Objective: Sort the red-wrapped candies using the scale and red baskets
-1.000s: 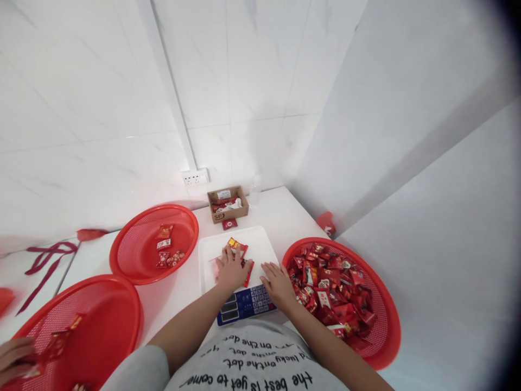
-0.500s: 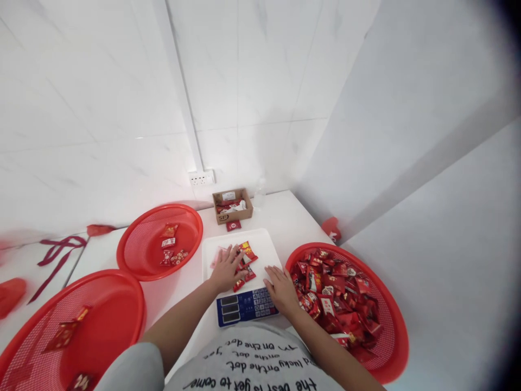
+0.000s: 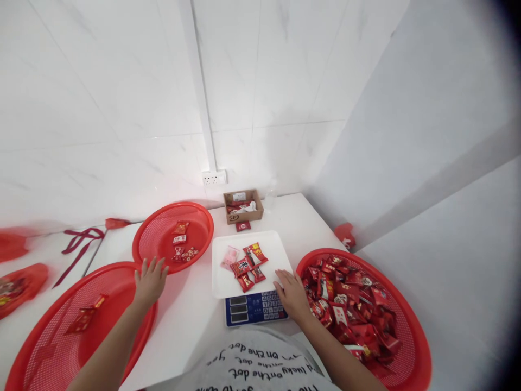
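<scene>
My left hand (image 3: pixel 150 281) hangs over the rim between two red baskets, fingers spread, holding nothing. Below it lies the near left basket (image 3: pixel 109 270), with a few red packets (image 3: pixel 81 320) inside. The far left basket (image 3: pixel 140 228) holds several small packets (image 3: pixel 179 239). My right hand (image 3: pixel 292 293) rests with fingers extended at the right edge of the white pan of a weighing scale (image 3: pixel 222 282). On that pan sit several red wrapped packets (image 3: pixel 254 255) and a pink one (image 3: pixel 230 257). The scale's blue keypad panel (image 3: pixel 256 308) faces me.
A large red basket (image 3: pixel 415 336) at the right is heaped with red packets (image 3: pixel 358 309). Behind the scale stand a small cardboard box (image 3: pixel 244 214) and one red packet (image 3: pixel 243 226). Dark red ribbon (image 3: pixel 77 255) and red bags (image 3: pixel 24 288) lie far left.
My left hand has left the packets on the scale and swung left to the baskets. My right hand stays at the pan's edge. The view has shifted slightly left.
</scene>
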Demonstrator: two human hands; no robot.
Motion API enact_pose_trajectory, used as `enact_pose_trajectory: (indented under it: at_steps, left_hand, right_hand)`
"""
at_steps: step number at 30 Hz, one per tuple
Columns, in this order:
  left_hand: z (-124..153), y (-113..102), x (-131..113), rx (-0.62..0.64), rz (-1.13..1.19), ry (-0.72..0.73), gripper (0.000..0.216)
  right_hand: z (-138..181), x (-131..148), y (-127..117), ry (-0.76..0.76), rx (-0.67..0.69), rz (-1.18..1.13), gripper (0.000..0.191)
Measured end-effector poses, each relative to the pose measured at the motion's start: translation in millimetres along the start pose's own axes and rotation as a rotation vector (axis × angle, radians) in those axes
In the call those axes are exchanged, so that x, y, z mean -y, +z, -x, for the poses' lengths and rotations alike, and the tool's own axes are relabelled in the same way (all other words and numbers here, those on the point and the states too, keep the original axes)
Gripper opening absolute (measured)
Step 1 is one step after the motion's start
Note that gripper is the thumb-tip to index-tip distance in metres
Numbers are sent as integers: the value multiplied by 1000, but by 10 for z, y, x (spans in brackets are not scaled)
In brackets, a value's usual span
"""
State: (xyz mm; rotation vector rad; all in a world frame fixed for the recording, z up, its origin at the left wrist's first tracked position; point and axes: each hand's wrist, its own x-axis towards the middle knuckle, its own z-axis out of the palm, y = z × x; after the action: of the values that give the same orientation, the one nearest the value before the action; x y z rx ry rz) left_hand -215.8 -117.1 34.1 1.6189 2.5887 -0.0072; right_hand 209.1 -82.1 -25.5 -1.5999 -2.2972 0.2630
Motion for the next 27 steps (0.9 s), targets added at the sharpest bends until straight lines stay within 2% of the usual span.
enact_pose_trajectory:
  at_steps: [5, 14, 21, 27]
  left_hand:
    - [73, 123, 168, 70, -12, -11, 53]
    - [95, 275, 201, -9, 36, 82, 55]
    - [146, 302, 251, -18, 40, 142, 54]
    - [225, 310, 282, -12, 62, 200, 56]
  right_hand:
    - [0, -45, 79, -1, -44, 9, 38]
    - [-9, -87, 141, 28, -126, 22, 41]
    - [155, -151, 215, 182, -180, 51, 50]
    - [348, -199, 260, 358, -173, -34, 58]
